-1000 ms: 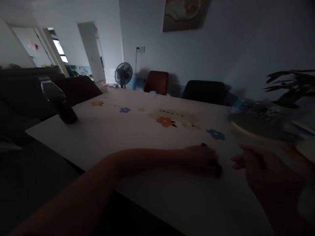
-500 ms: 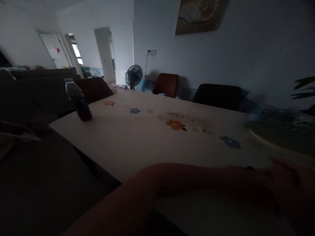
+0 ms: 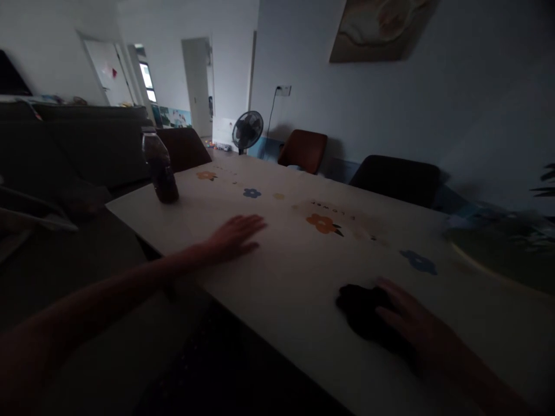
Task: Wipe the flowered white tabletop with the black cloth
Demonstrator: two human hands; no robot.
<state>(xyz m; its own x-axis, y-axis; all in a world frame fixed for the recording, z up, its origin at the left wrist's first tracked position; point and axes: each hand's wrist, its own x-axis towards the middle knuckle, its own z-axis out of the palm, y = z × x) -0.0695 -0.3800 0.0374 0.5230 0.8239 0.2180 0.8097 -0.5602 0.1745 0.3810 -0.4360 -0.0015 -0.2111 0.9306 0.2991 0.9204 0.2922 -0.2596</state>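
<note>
Flowered table: bottle beyond flat open left hand; right hand spread on dark cloth.

The table has a white cover with a pattern of orange, blue and pale yellow flowers. The cloth under the right hand is black, and the bottle looks dark brown.

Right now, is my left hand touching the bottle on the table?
No, the left hand lies flat on the table, apart from the bottle standing near the far corner.
</note>
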